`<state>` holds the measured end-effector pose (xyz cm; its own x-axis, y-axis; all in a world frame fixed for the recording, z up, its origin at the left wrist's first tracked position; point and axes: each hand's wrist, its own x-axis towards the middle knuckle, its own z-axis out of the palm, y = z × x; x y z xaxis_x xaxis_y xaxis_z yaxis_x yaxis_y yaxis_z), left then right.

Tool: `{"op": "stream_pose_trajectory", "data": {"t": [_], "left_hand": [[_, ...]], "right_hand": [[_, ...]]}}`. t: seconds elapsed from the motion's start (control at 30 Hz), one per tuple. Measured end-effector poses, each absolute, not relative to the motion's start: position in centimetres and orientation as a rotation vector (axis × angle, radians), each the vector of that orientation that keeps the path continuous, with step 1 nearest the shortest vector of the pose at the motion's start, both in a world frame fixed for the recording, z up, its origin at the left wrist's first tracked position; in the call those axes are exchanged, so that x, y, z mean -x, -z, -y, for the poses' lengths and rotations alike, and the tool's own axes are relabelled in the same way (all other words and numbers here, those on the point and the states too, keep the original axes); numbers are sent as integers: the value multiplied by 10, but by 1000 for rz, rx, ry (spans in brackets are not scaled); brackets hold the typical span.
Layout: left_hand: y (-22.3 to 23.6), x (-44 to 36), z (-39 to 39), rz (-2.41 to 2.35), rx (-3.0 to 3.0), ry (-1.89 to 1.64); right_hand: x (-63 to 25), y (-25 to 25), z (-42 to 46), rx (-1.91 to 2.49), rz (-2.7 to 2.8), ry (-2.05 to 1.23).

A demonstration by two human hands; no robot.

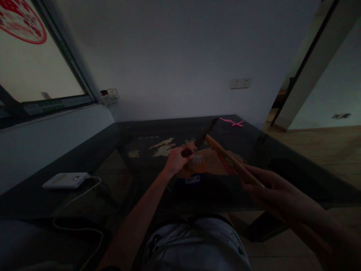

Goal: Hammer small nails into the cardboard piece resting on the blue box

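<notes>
My right hand is wrapped round the wooden handle of a hammer. Its dark, slightly blurred head is raised to the upper left, above the table. My left hand is closed in a pinch just left of the hammer head. A small dark brown shape shows between the thumb and fingers, too dim to name. Under and beside that hand lies a flat, orange and tan patterned package with speckled areas. A blue part with a white label shows at its near edge.
The dark glossy table has a bird and flower picture on its top. A white power bank with a cable lies at the left. A pink ribbon-like thing lies at the far right. Behind stands a wall with sockets.
</notes>
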<state>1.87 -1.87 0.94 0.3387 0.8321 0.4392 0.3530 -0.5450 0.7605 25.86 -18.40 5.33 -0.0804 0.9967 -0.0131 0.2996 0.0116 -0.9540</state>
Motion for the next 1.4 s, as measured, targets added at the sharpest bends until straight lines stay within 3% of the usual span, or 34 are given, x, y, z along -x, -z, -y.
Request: {"op": "stream_pose_trajectory", "data": {"t": [0.83,1.07,1.4], "left_hand": [[1,-19,10,-1052,-1955,-1070],[-4,-18,12,-1111,-1954,-1061],[-4,-17,12,-1111,-1955,-1046]], "right_hand": [[-243,-98,169,1325,1792,-1014],[-248,-82,167,1533,1768,-1045],[-248,-79,169,1453,1840,-899]]}}
